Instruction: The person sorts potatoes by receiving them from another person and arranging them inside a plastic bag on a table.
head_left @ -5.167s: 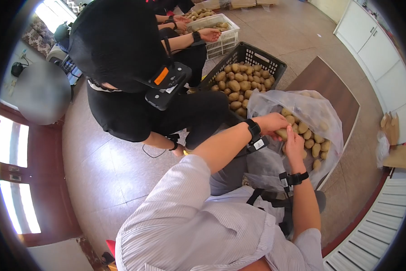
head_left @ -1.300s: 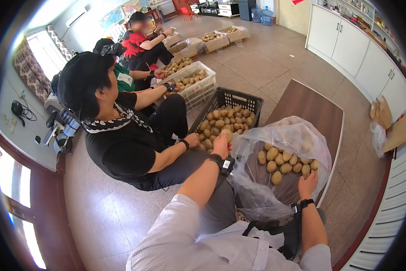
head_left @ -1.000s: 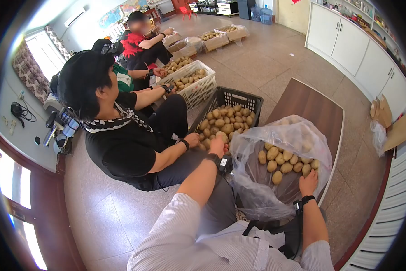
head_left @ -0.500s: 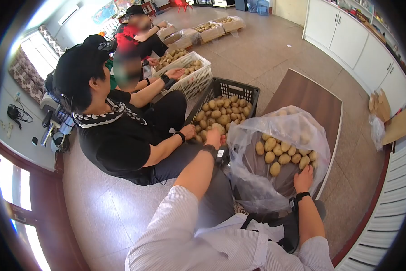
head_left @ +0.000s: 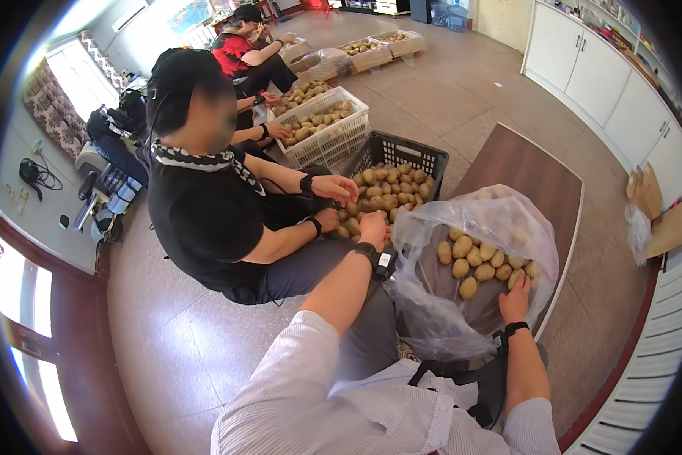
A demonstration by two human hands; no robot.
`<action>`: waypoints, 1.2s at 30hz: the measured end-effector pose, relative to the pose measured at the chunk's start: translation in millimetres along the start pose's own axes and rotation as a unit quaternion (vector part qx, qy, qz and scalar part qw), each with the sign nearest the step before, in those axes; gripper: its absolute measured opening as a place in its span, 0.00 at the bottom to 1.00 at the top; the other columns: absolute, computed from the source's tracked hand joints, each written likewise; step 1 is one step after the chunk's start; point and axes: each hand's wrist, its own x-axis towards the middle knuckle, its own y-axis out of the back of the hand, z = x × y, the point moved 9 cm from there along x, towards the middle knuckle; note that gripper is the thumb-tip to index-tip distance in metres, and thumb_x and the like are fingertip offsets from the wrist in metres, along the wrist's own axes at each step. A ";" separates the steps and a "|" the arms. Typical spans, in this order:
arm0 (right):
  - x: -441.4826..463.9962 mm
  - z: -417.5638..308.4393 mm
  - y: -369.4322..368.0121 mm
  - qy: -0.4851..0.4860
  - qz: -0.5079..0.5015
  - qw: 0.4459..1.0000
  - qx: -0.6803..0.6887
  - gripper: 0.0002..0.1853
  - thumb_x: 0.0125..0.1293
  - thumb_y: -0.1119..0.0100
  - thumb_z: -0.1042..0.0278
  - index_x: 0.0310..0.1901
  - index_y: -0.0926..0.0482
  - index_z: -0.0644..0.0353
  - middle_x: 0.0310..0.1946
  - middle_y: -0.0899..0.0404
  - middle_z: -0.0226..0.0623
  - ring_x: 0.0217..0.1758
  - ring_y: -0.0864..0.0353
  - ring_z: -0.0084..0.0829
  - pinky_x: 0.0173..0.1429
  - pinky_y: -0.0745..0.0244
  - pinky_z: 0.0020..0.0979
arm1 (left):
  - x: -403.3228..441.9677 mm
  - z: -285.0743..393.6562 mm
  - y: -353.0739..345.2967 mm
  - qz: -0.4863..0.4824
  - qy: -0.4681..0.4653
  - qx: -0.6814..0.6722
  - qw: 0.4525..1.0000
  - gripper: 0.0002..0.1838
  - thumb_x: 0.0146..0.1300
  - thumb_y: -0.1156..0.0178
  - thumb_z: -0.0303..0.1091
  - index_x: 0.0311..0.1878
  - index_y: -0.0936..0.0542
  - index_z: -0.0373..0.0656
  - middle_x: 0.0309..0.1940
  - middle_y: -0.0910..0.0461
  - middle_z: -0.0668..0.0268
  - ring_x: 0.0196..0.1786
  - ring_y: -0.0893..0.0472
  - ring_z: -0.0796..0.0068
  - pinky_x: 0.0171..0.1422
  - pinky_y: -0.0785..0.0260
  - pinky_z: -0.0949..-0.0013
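My left hand (head_left: 373, 227) is over the near right corner of the black crate (head_left: 441, 163), among its potatoes (head_left: 390, 186). Its fingers are curled downward, and what lies under them is hidden. At the near right side of the clear plastic bag (head_left: 432, 334), my right hand (head_left: 515, 300) has its fingers bent round a potato (head_left: 516, 280) at the edge of the group. Several more potatoes (head_left: 484, 271) lie loose inside the bag's open mouth. Others show dimly through the plastic.
A co-worker in black (head_left: 204, 205) sits at my left, both hands over the black crate. A white crate (head_left: 360, 121) of potatoes stands beyond it, with other people and boxes (head_left: 367, 57) farther back. Under the bag is a brown board (head_left: 500, 155); white cabinets (head_left: 584, 68) line the right.
The co-worker's far hand has moved from the white crate to above the black crate. My left hand no longer shows the pale potato seen at its fingertips. My right hand stays at the bag.
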 end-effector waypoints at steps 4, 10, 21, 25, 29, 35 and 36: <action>-0.2 0.8 -7.2 -0.003 -0.016 1.000 0.008 0.47 0.55 0.31 0.75 0.75 0.46 0.61 0.74 0.47 0.56 0.73 0.38 0.59 0.72 0.33 0.46 | -12.7 2.2 -2.3 -0.007 -0.033 0.025 0.999 0.16 0.74 0.47 0.43 0.56 0.28 0.42 0.38 0.27 0.63 0.35 0.23 0.68 0.28 0.30 0.66; -3.3 1.8 -5.4 -0.023 -0.032 0.999 0.033 0.39 0.54 0.29 0.75 0.67 0.38 0.61 0.69 0.42 0.56 0.66 0.32 0.62 0.68 0.30 0.48 | -18.4 6.0 -5.9 -0.001 -0.059 0.043 0.997 0.15 0.73 0.46 0.42 0.53 0.25 0.41 0.37 0.25 0.63 0.29 0.24 0.70 0.26 0.31 0.68; -22.6 -16.4 -11.8 0.076 0.037 0.996 -0.022 0.31 0.52 0.30 0.65 0.59 0.29 0.60 0.60 0.30 0.50 0.60 0.25 0.52 0.61 0.28 0.51 | -28.2 30.0 -32.8 -0.031 -0.197 0.086 0.976 0.13 0.68 0.46 0.35 0.26 0.23 0.42 0.20 0.29 0.73 0.25 0.29 0.81 0.28 0.38 0.70; -40.2 -23.7 -13.4 0.116 0.043 0.990 -0.073 0.27 0.52 0.33 0.66 0.56 0.26 0.53 0.59 0.29 0.45 0.59 0.24 0.49 0.59 0.28 0.50 | -55.8 39.8 -52.6 -0.046 -0.233 0.147 0.960 0.15 0.70 0.43 0.36 0.54 0.23 0.36 0.39 0.20 0.64 0.29 0.23 0.78 0.32 0.29 0.73; -44.6 -17.7 -14.1 0.118 0.036 0.990 -0.073 0.26 0.55 0.37 0.66 0.58 0.25 0.52 0.60 0.28 0.44 0.56 0.22 0.49 0.59 0.30 0.49 | -153.1 72.2 -107.4 -0.155 -0.310 0.159 0.925 0.10 0.73 0.45 0.33 0.48 0.21 0.36 0.35 0.20 0.68 0.32 0.23 0.82 0.35 0.31 0.75; -53.9 -19.4 -5.8 0.129 0.079 0.986 -0.069 0.22 0.60 0.42 0.67 0.58 0.24 0.51 0.61 0.27 0.44 0.56 0.21 0.48 0.60 0.31 0.49 | -429.1 123.6 -163.0 -0.479 -0.595 0.267 0.588 0.02 0.61 0.36 0.27 0.37 0.19 0.41 0.34 0.18 0.60 0.36 0.19 0.65 0.42 0.26 0.67; -55.7 -21.0 -4.7 0.136 0.081 0.985 -0.067 0.21 0.61 0.43 0.67 0.58 0.23 0.51 0.61 0.27 0.44 0.56 0.21 0.48 0.60 0.31 0.49 | -468.9 126.4 -158.4 -0.550 -0.601 0.258 0.520 0.03 0.62 0.36 0.30 0.36 0.19 0.41 0.35 0.17 0.59 0.37 0.18 0.63 0.43 0.26 0.67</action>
